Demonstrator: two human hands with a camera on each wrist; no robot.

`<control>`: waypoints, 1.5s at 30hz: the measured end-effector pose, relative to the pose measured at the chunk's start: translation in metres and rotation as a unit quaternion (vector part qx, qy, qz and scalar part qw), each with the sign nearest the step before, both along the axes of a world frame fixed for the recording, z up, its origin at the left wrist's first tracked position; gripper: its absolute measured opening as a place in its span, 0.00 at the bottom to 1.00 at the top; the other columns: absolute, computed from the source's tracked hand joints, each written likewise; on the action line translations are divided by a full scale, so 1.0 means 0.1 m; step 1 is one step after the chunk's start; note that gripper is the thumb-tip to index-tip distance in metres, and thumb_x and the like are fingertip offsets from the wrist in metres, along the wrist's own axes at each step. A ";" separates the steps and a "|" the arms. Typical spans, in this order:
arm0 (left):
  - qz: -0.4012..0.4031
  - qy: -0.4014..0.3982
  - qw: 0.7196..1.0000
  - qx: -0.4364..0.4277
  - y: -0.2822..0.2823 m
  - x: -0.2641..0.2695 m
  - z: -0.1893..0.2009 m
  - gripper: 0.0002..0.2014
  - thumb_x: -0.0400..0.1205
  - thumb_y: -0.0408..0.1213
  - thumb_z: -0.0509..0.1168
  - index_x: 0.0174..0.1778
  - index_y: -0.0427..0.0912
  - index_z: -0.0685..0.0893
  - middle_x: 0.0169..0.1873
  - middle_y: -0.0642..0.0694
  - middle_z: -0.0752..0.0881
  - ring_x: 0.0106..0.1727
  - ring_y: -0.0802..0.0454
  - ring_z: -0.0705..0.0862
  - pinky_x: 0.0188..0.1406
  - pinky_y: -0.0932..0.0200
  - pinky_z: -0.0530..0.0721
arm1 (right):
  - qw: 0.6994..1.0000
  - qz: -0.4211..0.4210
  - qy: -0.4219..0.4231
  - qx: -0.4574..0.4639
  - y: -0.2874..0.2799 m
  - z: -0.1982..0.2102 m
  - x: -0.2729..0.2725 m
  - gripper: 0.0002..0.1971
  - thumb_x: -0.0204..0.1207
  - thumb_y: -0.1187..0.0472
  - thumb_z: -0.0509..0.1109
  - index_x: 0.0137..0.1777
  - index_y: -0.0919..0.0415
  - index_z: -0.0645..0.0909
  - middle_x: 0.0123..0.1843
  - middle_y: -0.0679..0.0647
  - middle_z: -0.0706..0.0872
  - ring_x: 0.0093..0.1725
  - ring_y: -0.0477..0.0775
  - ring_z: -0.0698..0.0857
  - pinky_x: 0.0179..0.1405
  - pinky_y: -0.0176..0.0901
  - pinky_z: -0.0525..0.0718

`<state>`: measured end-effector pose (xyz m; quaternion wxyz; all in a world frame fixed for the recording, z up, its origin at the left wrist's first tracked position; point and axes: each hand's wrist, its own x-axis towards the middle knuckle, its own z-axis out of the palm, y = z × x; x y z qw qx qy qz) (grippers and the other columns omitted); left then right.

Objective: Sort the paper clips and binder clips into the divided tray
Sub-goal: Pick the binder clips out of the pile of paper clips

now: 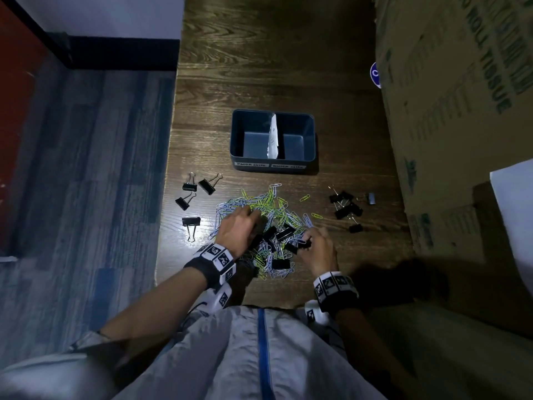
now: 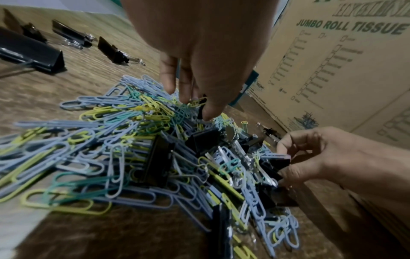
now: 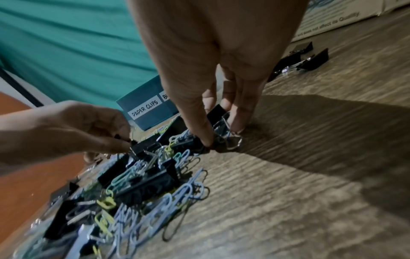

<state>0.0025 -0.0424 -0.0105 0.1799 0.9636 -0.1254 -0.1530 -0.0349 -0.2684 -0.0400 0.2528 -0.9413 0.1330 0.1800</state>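
Observation:
A dark blue tray point(image 1: 308, 145) has a white paper divider, with labels reading PAPER CLIPS on the left and BINDER CLIPS on the right; both halves look empty. In front of it lies a mixed pile of blue, green and yellow paper clips point(image 1: 268, 203) and black binder clips point(image 1: 284, 233). My left hand point(image 1: 253, 218) reaches into the pile's left side and pinches a small black binder clip point(image 2: 200, 109). My right hand point(image 1: 307, 241), at the pile's right edge, pinches a black binder clip point(image 3: 218, 110) by its body and wire handles.
Loose black binder clips lie left of the pile point(image 1: 206, 186) and right of it point(image 1: 346, 207). A large cardboard box point(image 1: 450, 111) stands along the table's right side. The table's left edge point(image 1: 170, 168) drops to blue carpet.

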 end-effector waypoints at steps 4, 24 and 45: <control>0.028 -0.013 0.997 -0.068 0.08 0.00 0.01 0.13 0.75 0.32 0.74 0.55 0.43 0.84 0.48 0.47 0.85 0.49 0.47 0.83 0.44 0.52 0.86 | 0.999 -0.036 0.008 0.039 -0.04 0.03 0.03 0.20 0.65 0.65 0.85 0.34 0.41 0.77 0.49 0.43 0.84 0.46 0.49 0.87 0.48 0.50 0.89; 0.237 0.071 0.964 -0.099 1.34 0.39 -0.35 0.15 0.73 0.21 0.66 0.45 0.46 0.83 0.51 0.34 0.82 0.48 0.33 0.85 0.47 0.40 0.88 | 0.983 -0.139 -0.043 0.111 -0.91 0.24 0.74 0.17 0.66 0.79 0.78 0.39 0.54 0.86 0.36 0.51 0.87 0.36 0.47 0.83 0.44 0.36 0.81; 0.104 0.199 0.974 -0.011 0.71 -0.51 -0.15 0.41 0.68 0.35 0.79 0.72 0.49 0.62 0.62 0.40 0.72 0.51 0.38 0.85 0.49 0.48 0.85 | 0.991 -0.003 0.100 0.083 -0.22 -0.20 0.18 0.46 0.63 0.65 0.86 0.76 0.34 0.68 0.71 0.49 0.68 0.65 0.53 0.78 0.66 0.57 0.85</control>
